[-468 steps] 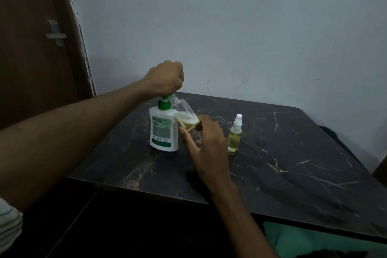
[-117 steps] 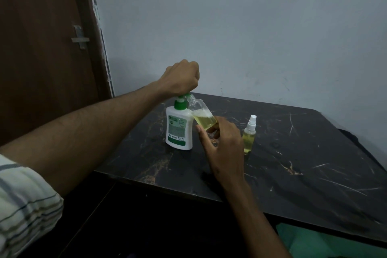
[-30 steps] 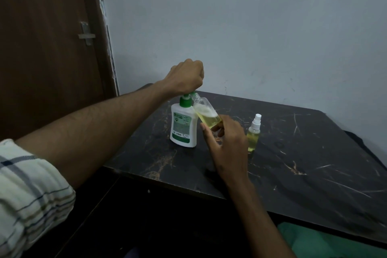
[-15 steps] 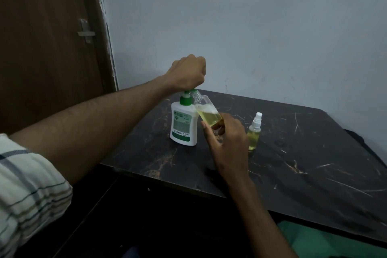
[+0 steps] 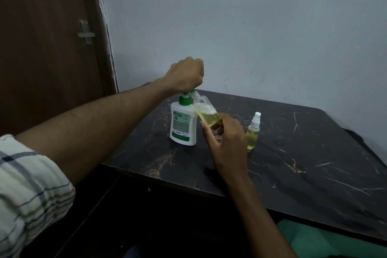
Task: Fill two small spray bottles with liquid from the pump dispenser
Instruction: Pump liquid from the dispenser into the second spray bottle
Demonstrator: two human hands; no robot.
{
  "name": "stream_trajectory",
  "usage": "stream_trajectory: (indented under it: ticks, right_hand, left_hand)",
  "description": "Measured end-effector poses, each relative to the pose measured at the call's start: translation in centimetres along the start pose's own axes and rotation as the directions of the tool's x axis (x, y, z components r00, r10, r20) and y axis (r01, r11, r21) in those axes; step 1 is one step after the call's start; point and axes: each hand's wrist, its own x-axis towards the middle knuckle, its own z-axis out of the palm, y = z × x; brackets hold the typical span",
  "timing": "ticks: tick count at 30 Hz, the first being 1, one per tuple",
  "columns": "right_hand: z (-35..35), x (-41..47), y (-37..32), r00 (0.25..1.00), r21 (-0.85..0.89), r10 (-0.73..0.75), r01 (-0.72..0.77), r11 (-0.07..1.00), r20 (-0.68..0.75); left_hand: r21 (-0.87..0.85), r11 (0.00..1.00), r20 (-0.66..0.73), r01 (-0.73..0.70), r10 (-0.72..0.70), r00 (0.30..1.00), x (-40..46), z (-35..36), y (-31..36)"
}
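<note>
pump head hidden under left hand [image 5: 187,74] | nozzle contact unclear

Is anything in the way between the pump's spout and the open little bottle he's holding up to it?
Nothing visible. The right hand holds the open bottle tilted, its neck right at the green pump head under the left hand. The capped spray bottle stands off to the side on the table.

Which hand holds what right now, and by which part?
Right hand grips the open spray bottle by its lower end, tilted, neck at the spout. Left hand is fisted on the pump dispenser head; grip hidden.
</note>
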Motion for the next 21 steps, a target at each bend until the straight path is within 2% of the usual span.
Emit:
stream_trajectory:
  ticks: [21]
  right_hand:
    - [-0.13,-0.03,-0.37,1.0,0.038,0.001,-0.001,0.999,-0.008]
  left_hand:
    - [0.02,1.0,-0.011,0.008,-0.007,1.0,-0.22,-0.05,0.2]
